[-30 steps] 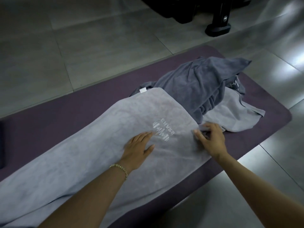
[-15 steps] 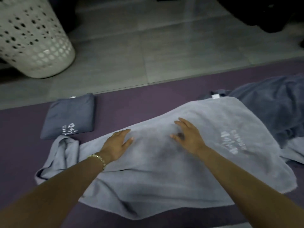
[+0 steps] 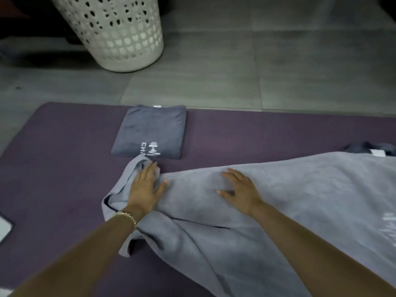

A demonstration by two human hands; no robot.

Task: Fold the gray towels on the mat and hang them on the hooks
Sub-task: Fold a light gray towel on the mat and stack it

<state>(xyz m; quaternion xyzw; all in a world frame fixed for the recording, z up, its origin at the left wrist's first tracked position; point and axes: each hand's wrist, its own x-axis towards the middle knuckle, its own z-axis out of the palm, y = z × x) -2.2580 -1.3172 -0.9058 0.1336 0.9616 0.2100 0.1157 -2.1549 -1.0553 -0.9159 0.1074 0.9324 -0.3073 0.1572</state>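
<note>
Fingers (image 3: 150, 169) of the left hand (image 3: 144, 186) straight and close together, pressed flat on the bunched left end of the light gray towel (image 3: 300, 200), gripping nothing. Fingers (image 3: 232, 173) of the right hand (image 3: 241, 190) likewise straight, spread wide, palm down on the middle of the same towel, pinching nothing. Spread lengthwise along the purple mat (image 3: 64, 168) and running off the right edge of view. Rumpled at the left end: rolled over on itself beside the left fingertips, a pleat tucked under near the wrist and bracelet (image 3: 126, 215), one corner drooping toward the near side. Just beyond the left fingertips, close to the rolled edge, a darker gray towel (image 3: 152, 131) already folded into a square near the far edge of the mat. More dark cloth (image 3: 364, 145) with a white tag (image 3: 377, 152) peeking from behind the spread towel at far right. White perforated laundry basket (image 3: 120, 33) on the gray tiled floor (image 3: 235, 82) past the mat. No hooks in view. Judged to be smoothing ahead of the first fold. Risks from here: pushing the left palm farther outward and shoving the rolled end into the folded square, knocking it askew; folding over the tucked pleat near the wrist and locking a lump into the stack; dragging with two flat palms and sliding the whole towel across the mat instead of flattening it. Safer to pinch the left corners, lift, and lay them out first.
</note>
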